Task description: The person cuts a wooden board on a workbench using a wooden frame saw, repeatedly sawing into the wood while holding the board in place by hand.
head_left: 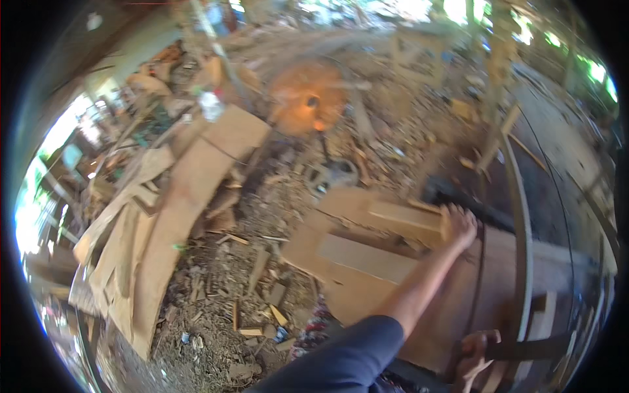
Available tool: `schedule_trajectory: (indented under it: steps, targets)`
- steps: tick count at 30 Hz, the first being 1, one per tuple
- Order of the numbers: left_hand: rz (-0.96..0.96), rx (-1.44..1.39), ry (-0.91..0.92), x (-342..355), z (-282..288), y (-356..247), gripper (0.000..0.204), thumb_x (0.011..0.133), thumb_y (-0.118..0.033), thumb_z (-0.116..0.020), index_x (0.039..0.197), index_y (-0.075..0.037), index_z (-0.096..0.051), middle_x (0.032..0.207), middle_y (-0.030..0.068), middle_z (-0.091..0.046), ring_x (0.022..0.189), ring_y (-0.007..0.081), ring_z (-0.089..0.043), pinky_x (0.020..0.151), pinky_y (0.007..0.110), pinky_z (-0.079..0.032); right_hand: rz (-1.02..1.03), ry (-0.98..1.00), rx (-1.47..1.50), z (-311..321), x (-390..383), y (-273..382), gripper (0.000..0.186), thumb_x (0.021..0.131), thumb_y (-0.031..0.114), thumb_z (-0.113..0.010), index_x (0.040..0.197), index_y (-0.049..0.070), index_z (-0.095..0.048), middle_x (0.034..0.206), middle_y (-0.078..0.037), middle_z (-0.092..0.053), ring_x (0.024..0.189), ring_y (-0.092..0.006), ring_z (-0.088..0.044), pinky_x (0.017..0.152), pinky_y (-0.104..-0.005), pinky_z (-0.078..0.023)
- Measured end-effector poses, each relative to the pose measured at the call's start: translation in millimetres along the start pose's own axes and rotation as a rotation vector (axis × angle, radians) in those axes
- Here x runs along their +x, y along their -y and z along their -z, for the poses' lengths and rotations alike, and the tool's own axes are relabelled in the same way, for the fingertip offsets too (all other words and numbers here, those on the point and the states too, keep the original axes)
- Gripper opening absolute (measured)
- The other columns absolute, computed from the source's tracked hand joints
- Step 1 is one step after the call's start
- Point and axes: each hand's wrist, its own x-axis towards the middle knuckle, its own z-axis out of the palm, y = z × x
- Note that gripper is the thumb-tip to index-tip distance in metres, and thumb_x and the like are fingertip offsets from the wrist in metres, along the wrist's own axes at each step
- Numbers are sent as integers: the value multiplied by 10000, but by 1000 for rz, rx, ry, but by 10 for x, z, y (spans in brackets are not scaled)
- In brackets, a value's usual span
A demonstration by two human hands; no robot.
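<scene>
As the left hand [460, 224] curls at the end of a pale wood strip [403, 218] on the desk [439, 321], apparently positioning it, the right hand [477, 347] sits apart by a dark bar [532, 349], both grips unclear; steady guiding seems needed next.

left sleeve [350, 357]: cut off by lower edge | right hand [476, 352]: blurred, grip unclear | orange disc [298, 98]: blurred | ground debris [209, 275]: too small to identify

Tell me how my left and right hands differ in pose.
The left hand reaches farther out; the right hand sits nearer the picture's lower edge. The left hand's forearm and dark sleeve show clearly; little of the right hand's arm shows. Both are bare.
</scene>
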Motion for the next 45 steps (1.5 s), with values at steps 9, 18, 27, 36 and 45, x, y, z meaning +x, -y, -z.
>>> schedule_trajectory:
  steps: [9, 18, 27, 36, 45]
  targets:
    - [-242, -23, -527, -517, -186, 1055, 390, 932, -338, -495, 1201, -68, -579, 1225, 164, -563, 1248, 360, -437, 1055, 556, -288, 91, 144, 98, -643, 488, -506, 116, 837, 38, -527, 786, 76, -430, 542, -4, -405, 424, -99, -405, 400, -243, -333]
    - [-1457, -837, 677, -2847, 3316, 1221, 433, 905, -471, -612, 946, -43, -664, 879, 106, -618, 836, 268, -599, 763, 385, -463, 75, 114, 134, -617, 530, -351, 111, 852, 53, -546, 924, 49, -461, 586, -9, -407, 437, -114, -410, 436, -272, -396]
    - [-2038, -349, 923, -3864, 4582, 1538, 218, 815, -179, -635, 995, -96, -546, 984, 103, -540, 897, 241, -573, 723, 349, -465, -13, -12, 228, -541, 548, -431, 162, 864, 85, -552, 975, 71, -436, 606, -25, -415, 464, -121, -425, 464, -297, -412]
    - [-2048, -508, 253, -4393, 4702, 1553, 124, 884, -162, -543, 776, -147, -484, 832, 21, -493, 733, 141, -538, 569, 259, -384, 10, 80, 213, -491, 638, -452, 187, 864, 78, -547, 994, 73, -414, 617, -29, -420, 444, -118, -419, 449, -296, -417]
    - [-2036, -583, 409, -4578, 4903, 1642, 178, 920, -217, -511, 749, -169, -498, 774, -17, -465, 708, 116, -503, 553, 242, -336, 91, 105, 98, -488, 521, -389, 128, 844, 104, -573, 792, 75, -460, 527, -8, -424, 407, -117, -433, 391, -264, -356]
